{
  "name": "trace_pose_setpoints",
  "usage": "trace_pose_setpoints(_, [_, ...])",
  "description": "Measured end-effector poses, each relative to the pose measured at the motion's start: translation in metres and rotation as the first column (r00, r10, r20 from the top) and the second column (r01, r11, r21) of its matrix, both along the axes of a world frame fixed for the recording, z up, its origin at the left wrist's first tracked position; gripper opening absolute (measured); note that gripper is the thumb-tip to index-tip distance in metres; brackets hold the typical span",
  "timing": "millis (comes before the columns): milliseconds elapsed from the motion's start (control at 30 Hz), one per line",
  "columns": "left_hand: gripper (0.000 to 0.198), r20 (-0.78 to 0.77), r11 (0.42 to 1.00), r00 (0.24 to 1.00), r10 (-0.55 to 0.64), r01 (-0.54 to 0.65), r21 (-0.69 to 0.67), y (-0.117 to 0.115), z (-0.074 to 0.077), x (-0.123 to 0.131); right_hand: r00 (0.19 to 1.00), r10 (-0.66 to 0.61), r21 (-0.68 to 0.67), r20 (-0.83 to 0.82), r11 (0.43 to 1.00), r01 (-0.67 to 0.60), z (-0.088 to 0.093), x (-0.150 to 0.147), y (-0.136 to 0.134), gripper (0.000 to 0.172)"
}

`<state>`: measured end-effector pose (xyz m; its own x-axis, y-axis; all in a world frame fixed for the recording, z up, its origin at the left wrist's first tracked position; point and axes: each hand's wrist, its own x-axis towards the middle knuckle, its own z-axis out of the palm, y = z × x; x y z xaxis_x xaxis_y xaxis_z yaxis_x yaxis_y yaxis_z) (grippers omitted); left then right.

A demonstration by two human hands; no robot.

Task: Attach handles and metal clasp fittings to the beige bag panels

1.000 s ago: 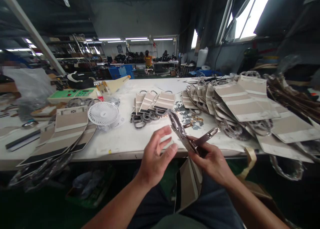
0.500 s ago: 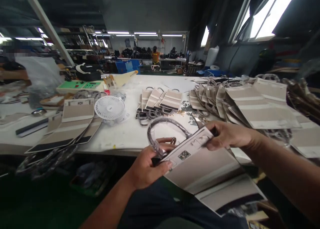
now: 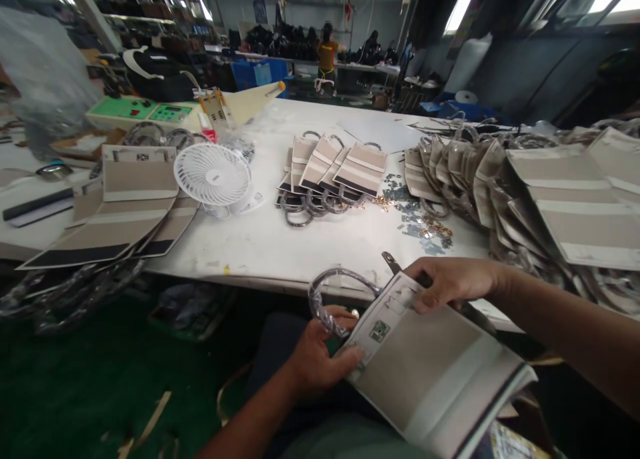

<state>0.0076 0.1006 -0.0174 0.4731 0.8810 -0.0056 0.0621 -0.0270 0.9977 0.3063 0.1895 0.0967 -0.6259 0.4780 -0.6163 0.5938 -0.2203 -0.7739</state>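
Note:
A flat beige and cream bag panel (image 3: 435,372) with a dark edge lies across my lap, its plastic-wrapped handle (image 3: 330,292) arching up at the left. My left hand (image 3: 317,359) is closed on the panel's near corner by the handle's base. My right hand (image 3: 453,282) pinches the panel's top edge at the far corner, next to a dark strap end (image 3: 391,262). Both hands sit just in front of the white table's edge (image 3: 260,279).
On the table lie a small white fan (image 3: 213,174), a fanned stack of small bag panels (image 3: 333,169), a long overlapping row of bigger panels (image 3: 530,199) at right, loose metal bits (image 3: 420,222), more panels (image 3: 125,205) at left. Green floor lies below. A person stands far back.
The panel has gone from edge-on in my right hand to flat across my lap, with my left hand now gripping its corner. The view has tilted down.

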Motion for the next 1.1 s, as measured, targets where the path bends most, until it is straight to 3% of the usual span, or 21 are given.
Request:
trace_pose_setpoints(33, [0.042,0.104,0.985,0.994,-0.032,0.049,-0.163,0.003,-0.005,0.004,1.0,0.004,0.006,0.01,1.0,-0.004,0.0,0.0,0.008,0.051])
trace_pose_setpoints(100, [0.049,0.282,0.882,0.959,-0.035,0.163,-0.442,0.007,-0.017,0.013,0.999,0.01,0.023,0.045,1.0,-0.011,-0.003,-0.004,0.025,0.049])
trace_pose_setpoints(167, [0.053,0.363,0.779,0.931,0.039,0.2,-0.594,0.011,-0.032,0.019,0.995,0.032,0.051,0.092,0.998,-0.037,-0.011,-0.01,0.042,0.045])
trace_pose_setpoints(233, [0.054,0.363,0.713,0.923,0.129,0.169,-0.681,0.015,-0.046,0.023,0.988,0.063,0.084,0.144,0.994,-0.076,-0.024,-0.019,0.06,0.042])
trace_pose_setpoints(333, [0.056,0.296,0.66,0.918,0.265,0.051,-0.749,0.022,-0.059,0.024,0.972,0.063,0.125,0.225,0.988,-0.093,-0.047,-0.032,0.082,0.038])
trace_pose_setpoints(433, [0.056,0.262,0.637,0.895,0.362,-0.033,-0.77,0.027,-0.058,0.029,0.968,0.014,0.178,0.251,0.982,-0.061,-0.066,-0.039,0.096,0.035])
trace_pose_setpoints(533, [0.051,0.27,0.628,0.87,0.412,-0.056,-0.777,0.029,-0.047,0.039,0.963,-0.074,0.297,0.26,0.955,-0.007,-0.069,-0.04,0.094,0.027])
trace_pose_setpoints(600, [0.048,0.27,0.625,0.855,0.444,-0.08,-0.777,0.026,-0.044,0.047,0.942,-0.233,0.503,0.24,0.86,0.085,-0.062,-0.041,0.08,0.02])
trace_pose_setpoints(700, [0.046,0.224,0.597,0.844,0.488,-0.136,-0.79,0.018,-0.049,0.055,0.86,-0.51,0.732,-0.031,0.574,0.367,-0.046,-0.048,0.044,0.024])
trace_pose_setpoints(800, [0.046,0.16,0.582,0.84,0.518,-0.21,-0.785,0.013,-0.061,0.058,0.648,-0.631,0.596,-0.426,0.344,0.726,-0.043,-0.059,0.005,0.031])
trace_pose_setpoints(900, [0.046,0.126,0.6,0.842,0.525,-0.261,-0.756,0.013,-0.066,0.061,0.392,-0.595,0.373,-0.701,0.163,0.914,-0.061,-0.072,-0.018,0.027])
trace_pose_setpoints(1000, [0.045,0.111,0.58,0.823,0.557,-0.289,-0.762,0.014,-0.063,0.065,0.218,-0.508,0.215,-0.833,0.066,0.974,-0.086,-0.082,-0.024,0.026])
trace_pose_setpoints(1100, [0.042,0.1,0.555,0.807,0.582,-0.304,-0.775,0.014,-0.058,0.069,0.139,-0.458,0.135,-0.878,0.041,0.99,-0.101,-0.086,-0.026,0.029])
